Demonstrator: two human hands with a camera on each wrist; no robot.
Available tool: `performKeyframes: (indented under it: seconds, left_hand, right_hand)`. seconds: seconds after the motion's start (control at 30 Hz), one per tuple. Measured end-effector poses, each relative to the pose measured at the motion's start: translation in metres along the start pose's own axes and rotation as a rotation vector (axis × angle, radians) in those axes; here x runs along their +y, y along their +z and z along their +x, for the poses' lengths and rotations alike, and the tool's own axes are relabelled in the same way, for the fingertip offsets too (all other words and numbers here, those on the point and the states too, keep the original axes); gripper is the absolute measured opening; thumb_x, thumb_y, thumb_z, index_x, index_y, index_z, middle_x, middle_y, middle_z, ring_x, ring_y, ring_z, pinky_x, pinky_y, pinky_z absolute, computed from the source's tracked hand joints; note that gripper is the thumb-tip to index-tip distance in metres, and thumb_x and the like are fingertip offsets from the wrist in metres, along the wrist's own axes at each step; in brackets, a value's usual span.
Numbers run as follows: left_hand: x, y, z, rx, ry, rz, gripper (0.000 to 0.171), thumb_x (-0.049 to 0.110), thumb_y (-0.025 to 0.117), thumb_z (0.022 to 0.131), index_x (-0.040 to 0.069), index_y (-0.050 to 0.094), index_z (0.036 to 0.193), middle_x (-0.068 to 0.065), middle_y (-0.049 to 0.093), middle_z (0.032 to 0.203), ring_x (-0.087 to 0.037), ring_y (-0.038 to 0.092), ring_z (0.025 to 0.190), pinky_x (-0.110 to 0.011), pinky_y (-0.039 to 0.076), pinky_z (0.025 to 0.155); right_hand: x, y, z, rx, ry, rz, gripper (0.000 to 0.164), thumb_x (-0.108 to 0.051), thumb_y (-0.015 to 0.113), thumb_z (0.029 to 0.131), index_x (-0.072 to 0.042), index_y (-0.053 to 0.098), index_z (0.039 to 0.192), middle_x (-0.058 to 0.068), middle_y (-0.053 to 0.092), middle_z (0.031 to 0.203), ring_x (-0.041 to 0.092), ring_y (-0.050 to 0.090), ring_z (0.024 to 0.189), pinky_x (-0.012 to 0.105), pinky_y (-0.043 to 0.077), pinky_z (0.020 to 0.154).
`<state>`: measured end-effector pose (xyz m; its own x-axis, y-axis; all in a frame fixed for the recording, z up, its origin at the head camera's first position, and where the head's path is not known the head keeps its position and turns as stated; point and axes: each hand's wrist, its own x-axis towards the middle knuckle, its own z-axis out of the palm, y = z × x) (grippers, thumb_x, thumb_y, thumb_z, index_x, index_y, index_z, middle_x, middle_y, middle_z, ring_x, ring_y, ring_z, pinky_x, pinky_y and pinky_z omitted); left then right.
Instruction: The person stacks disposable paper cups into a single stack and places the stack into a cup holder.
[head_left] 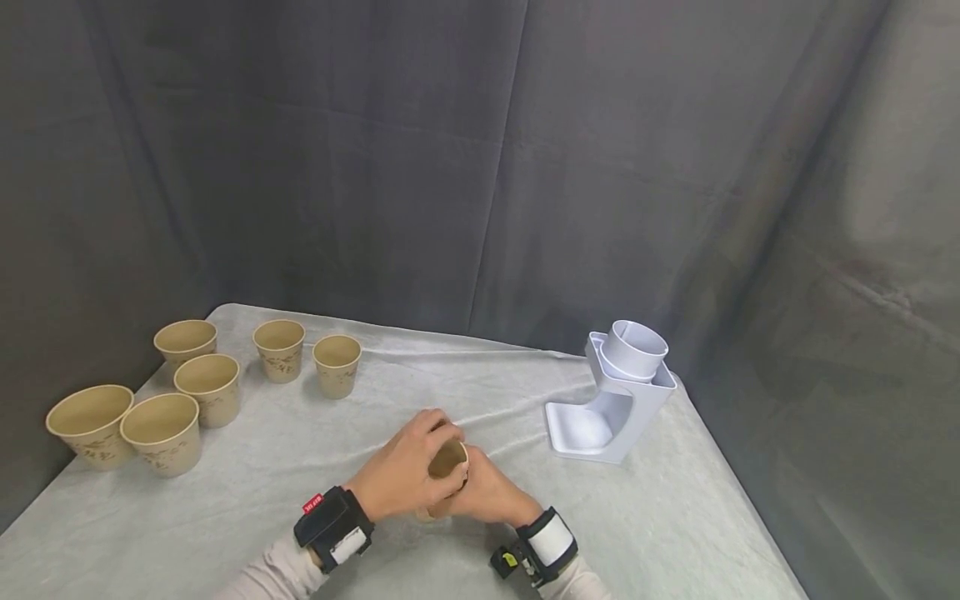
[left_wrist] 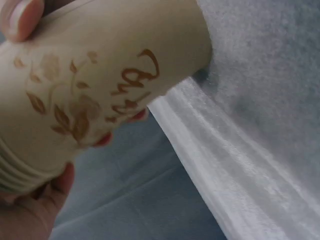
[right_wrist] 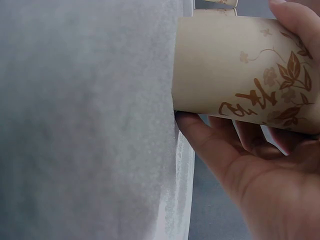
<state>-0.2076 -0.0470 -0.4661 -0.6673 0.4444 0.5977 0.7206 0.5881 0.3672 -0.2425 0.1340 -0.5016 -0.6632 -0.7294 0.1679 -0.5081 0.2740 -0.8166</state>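
The left hand [head_left: 408, 473] and the right hand [head_left: 489, 495] were both gripping a paper cup [right_wrist: 235, 70], over the near part of the table [head_left: 300, 454], between its left and right edges. Whether it was one cup or a stack, I could not tell. Four cups [head_left: 168, 450] stood along the left edge, and two others [head_left: 281, 364] near the far edge. Near the far right corner, a white stand [head_left: 632, 417] carried a round container [head_left: 622, 357].
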Motion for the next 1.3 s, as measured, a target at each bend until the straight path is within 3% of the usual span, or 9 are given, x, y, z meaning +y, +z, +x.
performKeyframes:
  seconds: [0.1,0.2,0.43,0.6,0.77,0.93,1.13,1.3]
  left_hand:
    - [-0.011,-0.006,0.0,-0.001,-0.047,-0.098,0.022,0.028,0.064,0.095,0.012,0.07,0.11,0.0,0.06,0.109,-0.014,0.058,0.104,-0.037,0.053,0.092]
    - [-0.029,-0.014,0.004,0.034,-0.086,-0.107,0.022,0.023,0.062,0.094,0.011,0.07,0.111,-0.002,0.062,0.111,-0.018,0.06,0.108,-0.041,0.052,0.095]
    - [-0.081,-0.042,0.015,0.1,-0.219,0.036,0.029,0.02,0.069,0.088,0.006,0.068,0.114,-0.009,0.06,0.114,-0.028,0.057,0.112,-0.047,0.049,0.095]
    - [-0.119,-0.057,0.022,0.07,-0.304,0.158,0.041,0.021,0.071,0.085,0.001,0.066,0.12,-0.02,0.056,0.124,-0.039,0.051,0.119,-0.054,0.046,0.098]
    - [-0.148,-0.061,0.024,-0.009,-0.388,0.271,0.05,0.023,0.069,0.085,-0.001,0.064,0.129,-0.029,0.051,0.138,-0.047,0.041,0.131,-0.061,0.036,0.108]
    - [-0.164,-0.056,0.02,-0.056,-0.422,0.318,0.054,0.02,0.069,0.082,-0.001,0.063,0.132,-0.03,0.048,0.139,-0.047,0.037,0.133,-0.062,0.026,0.115]
    - [-0.169,-0.052,0.02,-0.006,-0.439,0.379,0.045,0.019,0.066,0.085,0.008,0.066,0.128,-0.023,0.054,0.134,-0.043,0.044,0.13,-0.064,0.033,0.106]
    - [-0.164,-0.053,0.02,-0.035,-0.49,0.379,0.041,0.017,0.059,0.09,0.01,0.065,0.13,-0.022,0.052,0.138,-0.046,0.042,0.132,-0.066,0.038,0.099]
  right_hand:
    - [0.0,0.001,0.001,0.0,0.025,0.036,0.062,-0.017,0.09,0.075,-0.015,0.06,0.13,-0.001,0.069,0.119,0.011,0.067,0.104,0.029,0.054,0.092]
    - [0.0,0.002,0.001,0.015,0.01,0.042,0.068,-0.016,0.092,0.072,-0.014,0.059,0.132,0.003,0.069,0.119,0.013,0.067,0.105,0.029,0.053,0.095]
    - [0.001,0.003,0.0,0.049,-0.009,0.057,0.074,-0.014,0.093,0.069,-0.018,0.06,0.135,-0.002,0.068,0.122,0.013,0.065,0.112,0.031,0.049,0.103]
    - [0.0,0.004,-0.001,0.048,-0.005,0.092,0.074,-0.012,0.093,0.069,-0.018,0.06,0.134,-0.001,0.069,0.122,0.013,0.065,0.112,0.031,0.048,0.103]
    - [0.001,0.006,-0.002,0.052,-0.015,0.101,0.073,-0.011,0.093,0.069,-0.016,0.061,0.134,0.003,0.069,0.123,0.016,0.065,0.113,0.031,0.049,0.103]
    - [0.001,0.007,-0.001,0.044,-0.009,0.117,0.073,-0.011,0.093,0.068,-0.017,0.061,0.134,0.003,0.069,0.123,0.018,0.066,0.113,0.032,0.049,0.103]
    - [-0.001,0.003,0.0,0.053,-0.014,0.104,0.074,-0.011,0.093,0.068,-0.019,0.061,0.134,-0.001,0.069,0.122,0.018,0.066,0.113,0.032,0.049,0.103]
    - [-0.001,0.002,0.0,0.04,-0.009,0.102,0.073,-0.012,0.093,0.069,-0.018,0.061,0.134,0.001,0.069,0.123,0.021,0.066,0.114,0.032,0.048,0.104]
